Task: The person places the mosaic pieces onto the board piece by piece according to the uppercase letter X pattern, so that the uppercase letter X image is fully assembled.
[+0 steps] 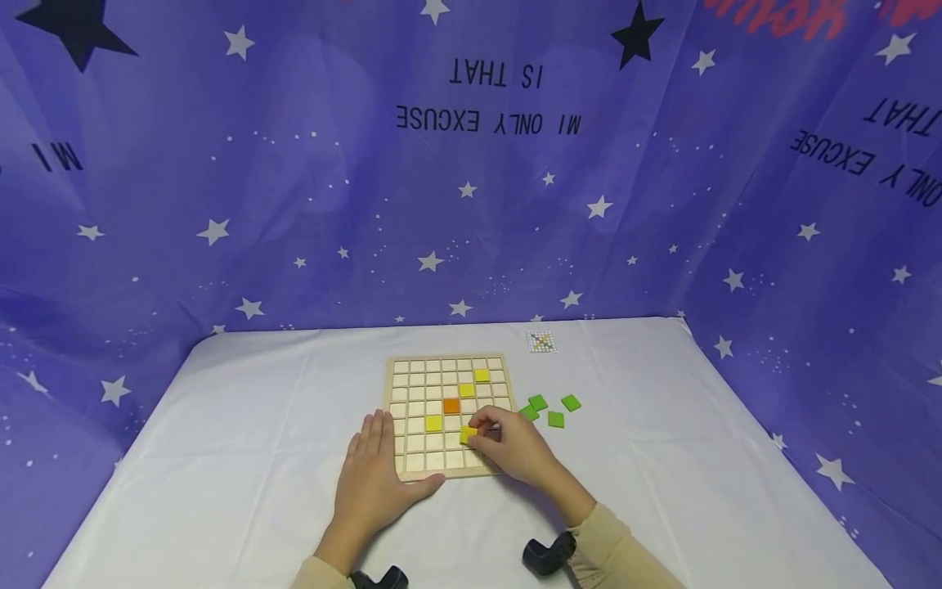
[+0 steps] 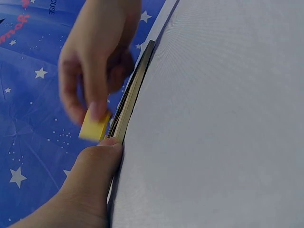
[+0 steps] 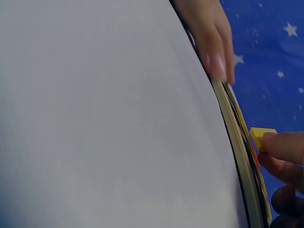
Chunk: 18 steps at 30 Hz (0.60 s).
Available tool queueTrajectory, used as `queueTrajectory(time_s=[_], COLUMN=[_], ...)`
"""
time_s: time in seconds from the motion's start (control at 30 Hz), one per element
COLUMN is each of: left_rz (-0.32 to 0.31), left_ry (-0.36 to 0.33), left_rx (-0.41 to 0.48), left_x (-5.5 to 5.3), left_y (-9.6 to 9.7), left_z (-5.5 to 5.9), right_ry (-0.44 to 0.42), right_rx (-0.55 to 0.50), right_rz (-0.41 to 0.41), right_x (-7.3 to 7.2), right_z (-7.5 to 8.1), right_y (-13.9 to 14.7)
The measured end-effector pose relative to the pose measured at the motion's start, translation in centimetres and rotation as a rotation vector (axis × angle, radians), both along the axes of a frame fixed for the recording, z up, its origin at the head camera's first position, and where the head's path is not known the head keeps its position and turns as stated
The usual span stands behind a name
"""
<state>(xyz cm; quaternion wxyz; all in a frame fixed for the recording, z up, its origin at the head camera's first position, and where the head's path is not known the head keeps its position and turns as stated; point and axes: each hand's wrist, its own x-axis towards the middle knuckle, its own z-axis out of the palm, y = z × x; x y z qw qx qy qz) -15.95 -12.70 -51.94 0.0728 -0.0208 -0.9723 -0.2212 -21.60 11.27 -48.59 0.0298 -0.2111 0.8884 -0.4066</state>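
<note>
A wooden grid board (image 1: 434, 442) lies on the table with yellow tiles and one orange tile (image 1: 451, 406) in its cells. Between thumb and fingertips, my right hand (image 1: 518, 446) pinches a yellow square tile (image 1: 467, 435) over the board's lower right part. The same tile (image 2: 94, 127) is tilted above the board's edge in the left wrist view. My left hand (image 1: 374, 478) rests at the board's lower left corner, fingers straight along the left side and thumb along the front edge. Part of the board's right side is hidden behind my right hand.
Several green tiles (image 1: 556, 420) lie loose to the right of the board. A small printed pattern card (image 1: 541, 342) is near the back of the white-covered table (image 1: 243, 425). A purple star-patterned curtain (image 1: 456, 229) hangs behind and at both sides.
</note>
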Motion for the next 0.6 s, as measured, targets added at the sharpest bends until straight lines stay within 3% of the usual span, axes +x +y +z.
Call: queueTrajectory(time_s=[0.33,0.6], left_rz=[-0.007,-0.011], left_ry=[0.028,0.042], left_rx=[-0.018,-0.026], left_x=[0.1,0.1], left_y=[0.1,0.0], left_z=[-0.2,0.1], right_ry=[0.092,0.203], right_rx=[0.101,0.178], right_rz=[0.099,0.069], right_x=[0.4,0.5], right_z=[-0.1,-0.6], right_y=[-6.0,-7.4])
